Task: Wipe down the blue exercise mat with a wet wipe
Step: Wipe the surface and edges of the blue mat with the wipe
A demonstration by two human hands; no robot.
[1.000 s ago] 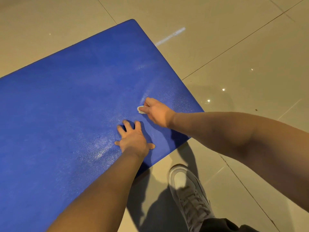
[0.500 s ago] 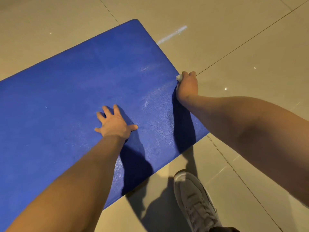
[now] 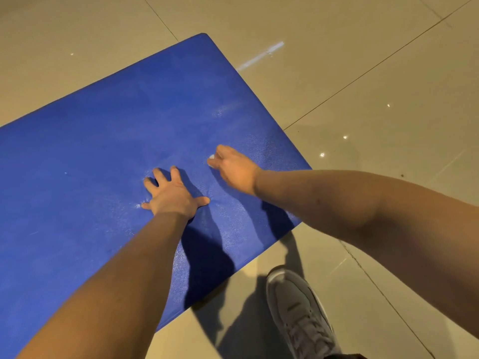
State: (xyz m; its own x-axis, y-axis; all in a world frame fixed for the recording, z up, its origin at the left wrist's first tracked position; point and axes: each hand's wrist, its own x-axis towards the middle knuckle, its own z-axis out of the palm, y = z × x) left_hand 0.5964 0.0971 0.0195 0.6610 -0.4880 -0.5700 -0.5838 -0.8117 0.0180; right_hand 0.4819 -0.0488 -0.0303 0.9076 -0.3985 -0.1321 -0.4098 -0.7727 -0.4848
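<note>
The glossy beige tiled floor [image 3: 363, 73] carries the large blue textured exercise mat [image 3: 103, 164], which lies flat and fills the left part of the view. We see the left hand [image 3: 173, 195] pressed flat on the mat, fingers spread wide and holding nothing. The right hand [image 3: 233, 169] was at the right edge of the mat half a second ago and has come back to a place just beside the left hand. Its fingers are curled and pinch the small white wet wipe [image 3: 211, 157] against the mat. We judge this as one more stroke across the same strip. Much of the mat, far and left, probably still waits for the wipe.
</note>
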